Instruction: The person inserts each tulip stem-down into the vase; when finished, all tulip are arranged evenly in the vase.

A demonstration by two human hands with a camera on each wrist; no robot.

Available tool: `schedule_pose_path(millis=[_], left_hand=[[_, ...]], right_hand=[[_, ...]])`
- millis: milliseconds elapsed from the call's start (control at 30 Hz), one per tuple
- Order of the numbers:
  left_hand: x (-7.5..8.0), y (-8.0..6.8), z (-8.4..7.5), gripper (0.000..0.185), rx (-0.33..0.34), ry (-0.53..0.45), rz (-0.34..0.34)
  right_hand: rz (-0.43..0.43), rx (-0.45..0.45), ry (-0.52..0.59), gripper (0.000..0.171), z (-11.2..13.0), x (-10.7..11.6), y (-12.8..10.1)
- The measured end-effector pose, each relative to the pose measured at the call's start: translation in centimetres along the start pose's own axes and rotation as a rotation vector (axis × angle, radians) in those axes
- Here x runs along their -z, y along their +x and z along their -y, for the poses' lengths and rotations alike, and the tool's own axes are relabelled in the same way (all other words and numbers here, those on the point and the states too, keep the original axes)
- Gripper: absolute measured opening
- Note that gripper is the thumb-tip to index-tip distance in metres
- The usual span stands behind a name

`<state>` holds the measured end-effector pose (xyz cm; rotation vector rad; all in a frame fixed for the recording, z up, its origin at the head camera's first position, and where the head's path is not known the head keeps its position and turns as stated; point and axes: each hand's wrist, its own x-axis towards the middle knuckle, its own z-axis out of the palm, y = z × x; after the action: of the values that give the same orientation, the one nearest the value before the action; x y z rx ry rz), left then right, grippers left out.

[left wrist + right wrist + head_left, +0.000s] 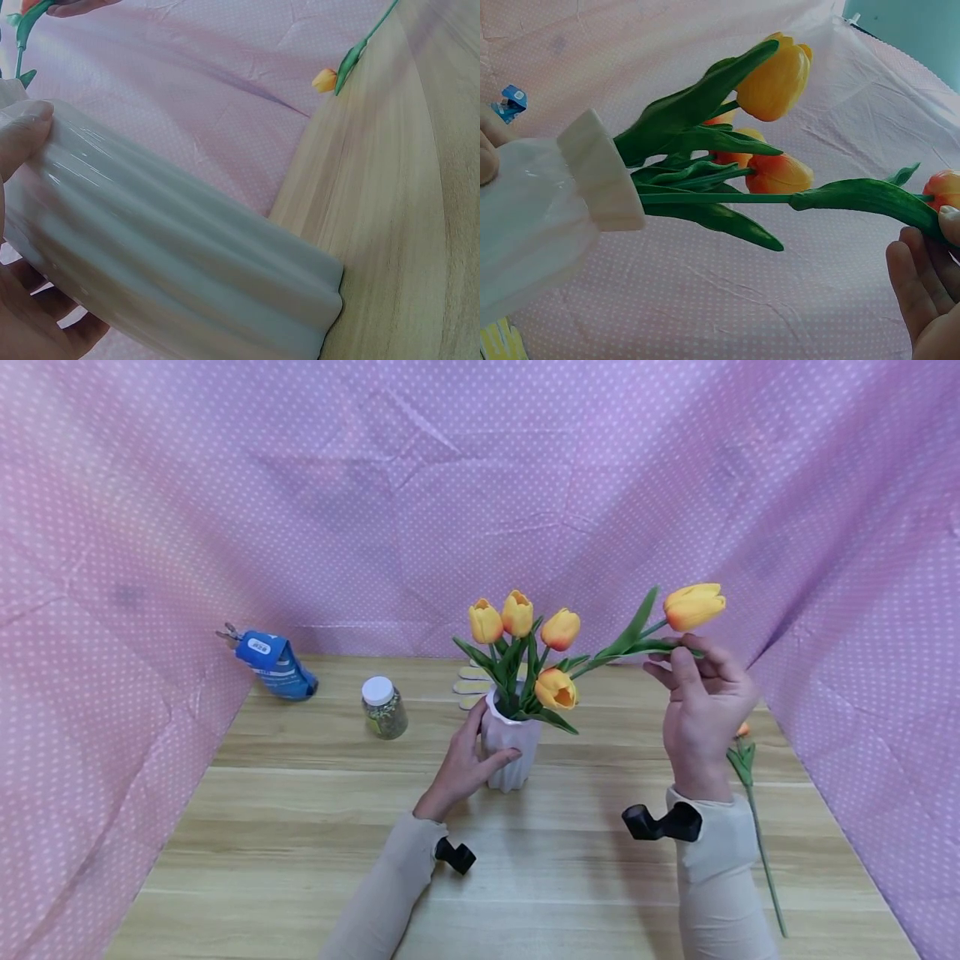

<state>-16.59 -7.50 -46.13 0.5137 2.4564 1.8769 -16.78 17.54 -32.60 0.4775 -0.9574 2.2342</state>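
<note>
My left hand (461, 768) grips the side of a white fluted vase (519, 739), thumb across its front and the other fingers behind. The vase stands upright on the table, holding several yellow-orange tulips (517, 614) with green leaves. To the right of it, my right hand (708, 718) pinches a leaf of another tulip (695, 607) close under its bloom. That tulip leans far out to the right. In the right wrist view its stem (712, 199) runs into the vase mouth, and its lower end is hidden inside.
A single tulip (742, 764) lies on the table at the right, partly behind my right forearm. To the left stand a white-lidded jar (385, 714) and a blue pouch (281, 668) with metal tips sticking out. Yellow-edged glove fingers (472, 687) show behind the vase. Pink dotted cloth surrounds the table.
</note>
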Motion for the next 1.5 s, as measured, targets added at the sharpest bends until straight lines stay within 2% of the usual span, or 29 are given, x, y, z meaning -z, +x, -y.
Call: schedule_pose_path(millis=[200,600,767,1033,1367,1500], left_hand=[[0.0,0.0,0.1,0.085,0.006,0.008,-0.007],[0.0,0.0,0.0,0.086,0.033,0.004,0.004],[0.0,0.0,0.0,0.085,0.006,0.001,-0.003],[-0.1,0.0,0.4,0.084,-0.084,0.005,-0.028],[-0.1,0.0,0.4,0.084,-0.092,0.010,-0.027],[0.0,0.0,0.3,0.083,-0.080,0.003,-0.019]], right_hand=[[0.035,-0.038,-0.009,0.013,-0.6,-0.1,-0.9],[0.091,-0.104,-0.132,0.015,-2.2,0.0,-3.1],[0.107,-0.118,-0.178,0.015,-2.9,0.0,-3.8],[0.135,-0.164,-0.255,0.015,-3.8,-0.4,-4.6],[0.128,-0.190,-0.414,0.017,-4.3,-0.7,-5.3],[0.118,-0.188,-0.411,0.014,-4.2,-0.4,-5.2]])
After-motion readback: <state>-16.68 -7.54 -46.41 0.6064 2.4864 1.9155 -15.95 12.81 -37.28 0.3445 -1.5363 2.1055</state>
